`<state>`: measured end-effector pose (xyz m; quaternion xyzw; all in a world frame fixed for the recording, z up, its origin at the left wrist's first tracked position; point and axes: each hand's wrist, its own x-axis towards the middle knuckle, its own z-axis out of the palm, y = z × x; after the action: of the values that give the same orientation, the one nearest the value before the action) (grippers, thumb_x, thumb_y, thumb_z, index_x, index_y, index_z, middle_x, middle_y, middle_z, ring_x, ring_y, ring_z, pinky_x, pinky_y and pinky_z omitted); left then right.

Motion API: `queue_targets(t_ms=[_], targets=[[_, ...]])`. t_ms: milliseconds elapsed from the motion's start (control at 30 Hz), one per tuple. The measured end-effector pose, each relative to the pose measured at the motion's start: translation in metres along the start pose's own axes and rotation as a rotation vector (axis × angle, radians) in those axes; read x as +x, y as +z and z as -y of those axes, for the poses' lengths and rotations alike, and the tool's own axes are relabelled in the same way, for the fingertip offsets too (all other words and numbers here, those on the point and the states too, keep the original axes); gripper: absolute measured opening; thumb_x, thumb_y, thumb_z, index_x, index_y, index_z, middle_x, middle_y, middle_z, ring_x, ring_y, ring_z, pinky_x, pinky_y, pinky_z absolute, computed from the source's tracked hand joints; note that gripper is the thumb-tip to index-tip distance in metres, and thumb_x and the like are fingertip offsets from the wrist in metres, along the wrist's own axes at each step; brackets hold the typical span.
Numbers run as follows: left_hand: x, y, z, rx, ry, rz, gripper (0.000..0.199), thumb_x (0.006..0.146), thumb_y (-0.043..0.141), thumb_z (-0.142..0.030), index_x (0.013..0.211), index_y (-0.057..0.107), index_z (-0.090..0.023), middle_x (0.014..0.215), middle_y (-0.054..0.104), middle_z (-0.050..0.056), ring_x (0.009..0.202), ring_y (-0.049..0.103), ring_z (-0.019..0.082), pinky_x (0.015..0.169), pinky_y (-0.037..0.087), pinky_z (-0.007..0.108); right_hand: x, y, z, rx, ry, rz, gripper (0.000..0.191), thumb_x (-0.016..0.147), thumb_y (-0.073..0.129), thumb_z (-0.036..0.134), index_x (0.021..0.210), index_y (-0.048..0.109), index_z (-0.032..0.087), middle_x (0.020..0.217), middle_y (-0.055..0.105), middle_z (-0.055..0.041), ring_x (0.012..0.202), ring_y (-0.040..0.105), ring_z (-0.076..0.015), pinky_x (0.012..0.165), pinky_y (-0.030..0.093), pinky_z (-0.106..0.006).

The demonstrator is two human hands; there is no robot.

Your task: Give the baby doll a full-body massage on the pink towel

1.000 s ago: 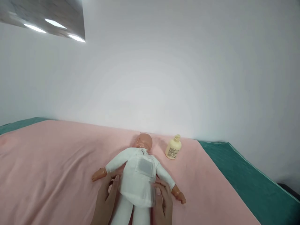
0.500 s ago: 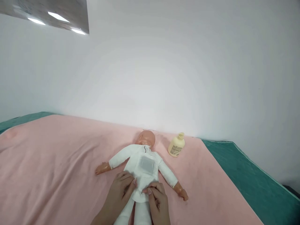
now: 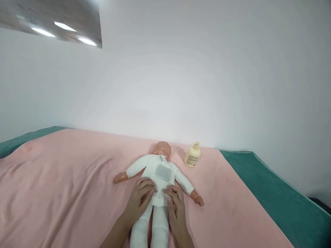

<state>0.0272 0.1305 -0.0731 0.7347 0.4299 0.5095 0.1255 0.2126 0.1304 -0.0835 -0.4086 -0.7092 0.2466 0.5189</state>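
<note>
A baby doll lies on its back, its soft white body stretched toward me and its arms spread. A grey rectangular patch is on its chest. My left hand rests on one side of the doll's belly, fingers bent and loosely apart. On the other side of the belly, my right hand touches the white cloth with its fingers apart. No object shows in either hand. The parts of the cloth under my fingers are hidden.
A pale yellow pump bottle stands beside the doll's head. Under everything lies a pink blanket, creased at the left, over a green surface. A white wall rises behind. A reflective panel hangs at the upper left.
Both hands have loosened from a pinch on the belly cloth and moved up toward the chest. The bunched cloth now lies flatter. The view has shifted slightly.
</note>
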Motion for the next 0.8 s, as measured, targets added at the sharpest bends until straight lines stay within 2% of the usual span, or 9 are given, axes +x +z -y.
queue_targets(t_ms=[100,400,633,800], targets=[[0.002,0.001,0.004,-0.016,-0.02,0.017,0.031,0.096,0.04,-0.026,0.087,0.069,-0.021,0.095,0.069,0.007,0.1,0.057,0.022,0.092,0.043,0.041,0.001,0.002,-0.001,-0.072,-0.058,0.044,0.031,0.097,0.04,0.039,0.107,0.067,0.027,0.112,0.057,-0.0078,0.111,0.052,-0.0238,0.097,0.041,-0.042],[0.006,0.002,0.012,0.012,-0.065,0.057,0.03,0.094,0.043,-0.03,0.079,0.068,-0.019,0.085,0.07,0.004,0.089,0.061,0.021,0.089,0.044,0.04,0.014,0.01,-0.004,-0.23,-0.09,0.12,0.04,0.098,0.034,0.04,0.095,0.069,0.02,0.1,0.063,-0.0073,0.1,0.053,-0.0216,0.094,0.037,-0.037],[-0.002,-0.001,0.011,0.004,-0.001,0.002,0.03,0.094,0.042,-0.03,0.088,0.069,-0.017,0.098,0.07,0.008,0.099,0.06,0.022,0.094,0.044,0.041,0.011,0.01,-0.007,-0.202,-0.155,0.081,0.038,0.099,0.033,0.039,0.099,0.066,0.02,0.105,0.061,-0.0072,0.105,0.053,-0.021,0.097,0.037,-0.037],[-0.006,0.0,0.015,0.028,0.074,-0.033,0.028,0.093,0.045,-0.029,0.107,0.068,-0.021,0.119,0.065,0.007,0.119,0.052,0.025,0.103,0.039,0.049,0.007,0.01,-0.011,-0.212,-0.216,0.0,0.033,0.098,0.038,0.04,0.113,0.063,0.024,0.12,0.057,-0.0084,0.117,0.048,-0.0235,0.102,0.034,-0.042]])
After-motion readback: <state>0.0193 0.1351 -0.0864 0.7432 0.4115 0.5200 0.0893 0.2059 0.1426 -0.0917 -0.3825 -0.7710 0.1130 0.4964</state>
